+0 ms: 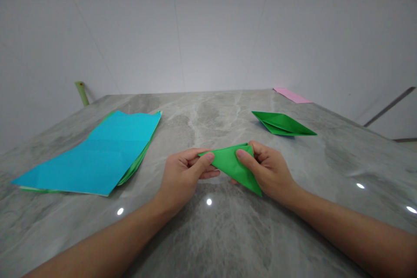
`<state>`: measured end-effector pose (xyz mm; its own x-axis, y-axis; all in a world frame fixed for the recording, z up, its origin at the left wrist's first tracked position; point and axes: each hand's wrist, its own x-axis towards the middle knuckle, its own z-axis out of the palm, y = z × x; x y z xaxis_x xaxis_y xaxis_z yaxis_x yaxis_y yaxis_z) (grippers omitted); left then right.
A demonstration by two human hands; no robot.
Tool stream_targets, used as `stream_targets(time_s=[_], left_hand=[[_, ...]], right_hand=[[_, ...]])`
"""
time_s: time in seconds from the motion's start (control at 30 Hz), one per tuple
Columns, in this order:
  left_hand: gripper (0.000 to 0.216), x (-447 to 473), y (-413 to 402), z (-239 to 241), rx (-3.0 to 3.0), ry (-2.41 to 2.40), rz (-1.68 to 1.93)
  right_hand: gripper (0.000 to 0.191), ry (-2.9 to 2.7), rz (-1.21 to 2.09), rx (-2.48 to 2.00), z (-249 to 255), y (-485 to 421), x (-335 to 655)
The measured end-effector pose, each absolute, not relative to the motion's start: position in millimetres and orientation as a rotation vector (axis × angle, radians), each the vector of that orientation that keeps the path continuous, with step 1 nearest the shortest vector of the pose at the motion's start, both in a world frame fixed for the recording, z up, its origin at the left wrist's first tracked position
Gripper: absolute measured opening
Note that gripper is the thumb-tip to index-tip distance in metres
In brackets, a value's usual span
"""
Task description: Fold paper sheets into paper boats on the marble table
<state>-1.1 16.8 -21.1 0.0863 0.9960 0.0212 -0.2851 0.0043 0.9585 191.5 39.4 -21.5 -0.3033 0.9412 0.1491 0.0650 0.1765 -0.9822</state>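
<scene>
Left hand [182, 176] and right hand [267, 170] pinch folded green paper [232, 163] over grey marble table [228, 239]; white wall [211, 39] behind.

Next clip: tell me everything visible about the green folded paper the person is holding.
The green folded paper is a plain, bright green, matte sheet folded into a flat, pointed shape with sharp creases. One long tip points down and to the right, toward the person. It is held low over the grey marbled table. The left hand pinches its left end and the right hand its upper right corner, with thumbs on top and fingers underneath. Whether the lower tip touches the table cannot be told.
</scene>
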Motion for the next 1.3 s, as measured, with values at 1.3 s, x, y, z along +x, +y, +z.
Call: stream_targets(time_s=[1.3], left_hand=[[0.041,-7,17,-22,1.473,1.133,0.808]], right_hand=[[0.038,-1.591,1.393,-1.008,-22,47,194]])
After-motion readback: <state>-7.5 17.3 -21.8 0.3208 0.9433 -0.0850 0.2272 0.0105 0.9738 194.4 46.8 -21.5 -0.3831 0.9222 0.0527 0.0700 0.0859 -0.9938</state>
